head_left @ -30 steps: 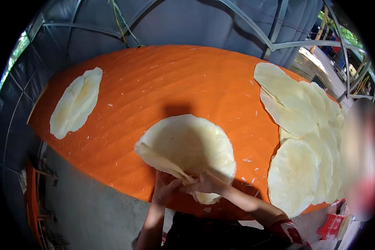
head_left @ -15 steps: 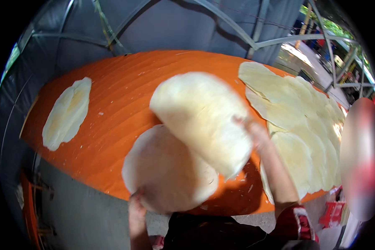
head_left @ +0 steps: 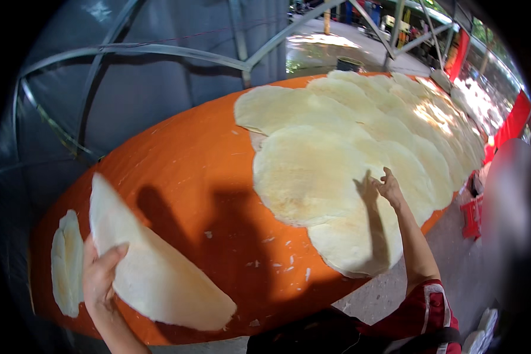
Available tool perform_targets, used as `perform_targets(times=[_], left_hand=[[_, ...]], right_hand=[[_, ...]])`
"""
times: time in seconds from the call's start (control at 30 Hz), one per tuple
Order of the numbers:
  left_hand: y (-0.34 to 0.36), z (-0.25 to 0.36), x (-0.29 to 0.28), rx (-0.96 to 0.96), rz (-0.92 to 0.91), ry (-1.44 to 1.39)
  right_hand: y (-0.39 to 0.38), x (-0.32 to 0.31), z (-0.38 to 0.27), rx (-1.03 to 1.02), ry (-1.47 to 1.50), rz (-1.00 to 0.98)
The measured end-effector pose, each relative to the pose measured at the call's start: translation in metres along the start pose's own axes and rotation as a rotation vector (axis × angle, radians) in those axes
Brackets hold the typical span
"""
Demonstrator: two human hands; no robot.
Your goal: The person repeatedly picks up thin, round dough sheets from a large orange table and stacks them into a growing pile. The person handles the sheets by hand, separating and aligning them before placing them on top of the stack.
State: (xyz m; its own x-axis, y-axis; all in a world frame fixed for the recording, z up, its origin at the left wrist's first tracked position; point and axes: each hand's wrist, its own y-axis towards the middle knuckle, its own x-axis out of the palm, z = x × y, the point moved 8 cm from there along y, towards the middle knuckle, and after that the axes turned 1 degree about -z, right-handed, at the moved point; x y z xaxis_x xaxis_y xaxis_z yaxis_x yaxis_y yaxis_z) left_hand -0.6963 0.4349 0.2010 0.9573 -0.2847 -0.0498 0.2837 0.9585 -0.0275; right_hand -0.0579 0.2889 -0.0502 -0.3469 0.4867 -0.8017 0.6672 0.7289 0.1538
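My left hand [head_left: 103, 271] grips a thin, pale flatbread [head_left: 159, 280] by its edge, thumb on top. That flatbread is tilted up off the orange tabletop [head_left: 183, 141] at the near left. My right hand [head_left: 388, 187] has its fingers apart and holds nothing. It hovers over a broad spread of overlapping round flatbreads [head_left: 304, 174], casting a shadow on them. Left of my left hand, a narrow, folded-looking flatbread [head_left: 66, 262] lies by the table's left end.
White crumbs [head_left: 292, 259] dot the table's near part. A grey sheet wall [head_left: 165, 88] with metal bars [head_left: 177, 52] stands behind the table. A dark bucket [head_left: 349, 64] is beyond the far edge. At the right are a red crate [head_left: 472, 217] and a blurred pale shape [head_left: 510, 224].
My right hand has let go of its flatbread, which lies on the spread at right. My left hand has lifted its flatbread off the table. The view has turned right.
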Motion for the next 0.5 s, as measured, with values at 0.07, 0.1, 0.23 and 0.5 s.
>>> perform_targets(times=[0.07,0.1,0.23,0.5], left_hand=[[0.032,0.018,0.091,0.087,-0.221,0.194],[0.046,0.009,0.123,0.107,-0.203,0.394],[0.011,-0.066,0.291,0.399,-0.737,0.395],[-0.081,-0.223,0.367,0.001,-1.148,0.495]], right_hand=[[-0.023,-0.031,-0.013,0.125,0.259,-0.141],[-0.034,-0.051,-0.012,0.162,0.295,-0.163],[-0.043,-0.090,-0.022,0.185,0.395,-0.169],[-0.056,-0.102,-0.037,0.157,0.306,-0.113]])
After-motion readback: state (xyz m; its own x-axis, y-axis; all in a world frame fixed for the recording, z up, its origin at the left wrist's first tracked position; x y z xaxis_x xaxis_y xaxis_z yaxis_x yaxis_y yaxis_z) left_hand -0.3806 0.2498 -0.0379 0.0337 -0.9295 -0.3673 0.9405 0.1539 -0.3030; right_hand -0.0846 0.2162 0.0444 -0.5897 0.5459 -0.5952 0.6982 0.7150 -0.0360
